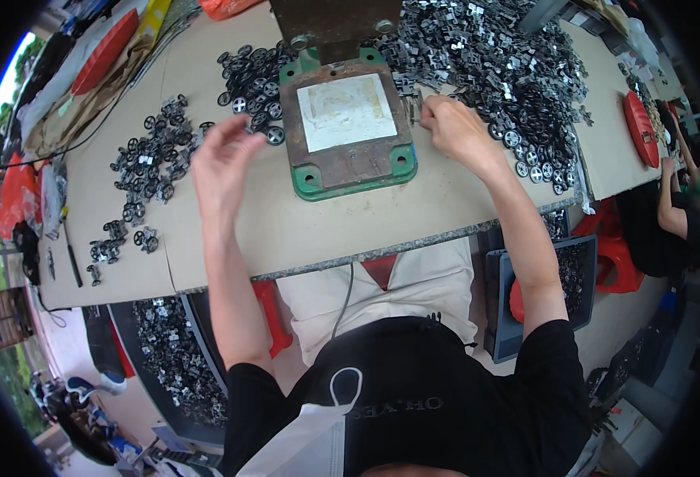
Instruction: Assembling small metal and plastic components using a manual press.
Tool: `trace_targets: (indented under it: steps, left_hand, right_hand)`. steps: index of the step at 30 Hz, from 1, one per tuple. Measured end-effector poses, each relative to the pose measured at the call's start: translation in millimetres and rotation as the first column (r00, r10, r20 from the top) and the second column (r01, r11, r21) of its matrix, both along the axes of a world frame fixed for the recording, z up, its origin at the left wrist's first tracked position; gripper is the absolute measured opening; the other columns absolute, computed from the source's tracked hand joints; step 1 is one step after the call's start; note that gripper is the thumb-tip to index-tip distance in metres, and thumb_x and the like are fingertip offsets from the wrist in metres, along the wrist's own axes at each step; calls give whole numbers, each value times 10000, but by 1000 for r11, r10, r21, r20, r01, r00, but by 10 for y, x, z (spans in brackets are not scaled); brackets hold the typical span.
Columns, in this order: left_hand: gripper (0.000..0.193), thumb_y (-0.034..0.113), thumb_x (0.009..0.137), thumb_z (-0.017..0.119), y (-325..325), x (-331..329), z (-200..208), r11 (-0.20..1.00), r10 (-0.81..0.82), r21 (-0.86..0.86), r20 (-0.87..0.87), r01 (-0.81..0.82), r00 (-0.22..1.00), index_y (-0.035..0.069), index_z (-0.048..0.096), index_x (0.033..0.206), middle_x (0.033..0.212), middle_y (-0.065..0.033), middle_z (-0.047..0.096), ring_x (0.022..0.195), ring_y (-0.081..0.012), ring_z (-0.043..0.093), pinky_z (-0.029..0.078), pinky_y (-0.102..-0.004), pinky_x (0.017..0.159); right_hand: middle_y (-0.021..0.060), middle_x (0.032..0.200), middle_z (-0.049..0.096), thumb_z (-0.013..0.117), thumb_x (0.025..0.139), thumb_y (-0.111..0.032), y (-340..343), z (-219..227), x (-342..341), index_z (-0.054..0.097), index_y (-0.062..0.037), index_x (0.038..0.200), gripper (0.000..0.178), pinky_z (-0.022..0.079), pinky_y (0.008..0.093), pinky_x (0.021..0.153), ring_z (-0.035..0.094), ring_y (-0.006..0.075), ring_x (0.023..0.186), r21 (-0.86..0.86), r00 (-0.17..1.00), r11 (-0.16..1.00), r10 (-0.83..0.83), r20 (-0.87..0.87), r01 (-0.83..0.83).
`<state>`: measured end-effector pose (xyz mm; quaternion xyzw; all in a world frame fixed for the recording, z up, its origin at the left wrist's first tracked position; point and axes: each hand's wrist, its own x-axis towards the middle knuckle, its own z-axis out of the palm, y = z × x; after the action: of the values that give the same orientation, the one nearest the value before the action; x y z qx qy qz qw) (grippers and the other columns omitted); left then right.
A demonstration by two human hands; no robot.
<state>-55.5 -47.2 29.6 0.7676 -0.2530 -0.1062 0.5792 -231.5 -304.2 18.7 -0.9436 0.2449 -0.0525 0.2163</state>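
My left hand [224, 163] hovers over the table, fingers curled loosely and apart, with nothing visible in it. Just beyond its fingertips lie black spoked wheels [256, 83], heaped left of the press. My right hand [457, 133] is closed at the fingertips, right of the press, by the near edge of a big heap of small dark metal parts [485, 60]; whatever it pinches is hidden. Between my hands stands the green and brown press base [354, 168], with a stained white plate [346, 113] on top that bears no part.
Joined wheel-and-bracket pieces [147, 163] lie scattered at left. The press head [336, 24] overhangs the base. More wheels [533, 159] edge the right heap. Crates of parts, a grey one [502, 318] at right, stand below the table edge. Another person [672, 207] sits far right.
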Motion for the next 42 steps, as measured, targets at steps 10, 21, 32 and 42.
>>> trace_targets:
  steps: [10, 21, 32, 42]
  left_hand:
    - [369, 22, 836, 573, -120, -1143, -396, 672, -697, -740, -614, 40, 371, 6, 502, 1198, 1076, -134, 589, 913, -218, 609, 505, -295, 802]
    - [345, 48, 878, 522, -176, -1209, -504, 654, -716, -757, -614, 11, 332, -5, 483, 1217, 1074, -133, 595, 923, -229, 615, 511, -310, 832]
    - [315, 39, 867, 538, -224, -1272, -557, 659, -675, -752, -592, -1, 440, 4, 528, 1180, 1052, -118, 608, 880, -195, 612, 507, -288, 794]
    - [325, 40, 878, 522, -220, -1245, -499, 727, -636, -685, -650, 41, 416, -27, 497, 1195, 1061, -148, 596, 923, -228, 609, 505, -304, 809]
  right_hand:
    - [42, 886, 612, 574, 840, -37, 892, 166, -399, 563, 8, 983, 150, 456, 214, 709, 592, 97, 825, 742, 815, 579, -215, 538, -338]
    - [60, 901, 590, 547, 857, 0, 1083, -62, -401, 519, 12, 979, 126, 480, 213, 712, 596, 115, 849, 795, 746, 426, -328, 580, -431]
    - [82, 838, 603, 548, 842, 24, 1126, -63, -442, 536, 28, 938, 96, 515, 230, 635, 610, 127, 782, 515, 699, 762, -116, 705, -393]
    - [97, 908, 637, 543, 864, -39, 771, 31, -483, 542, 23, 1034, 181, 503, 239, 650, 612, 115, 768, 762, 824, 559, -227, 520, -327]
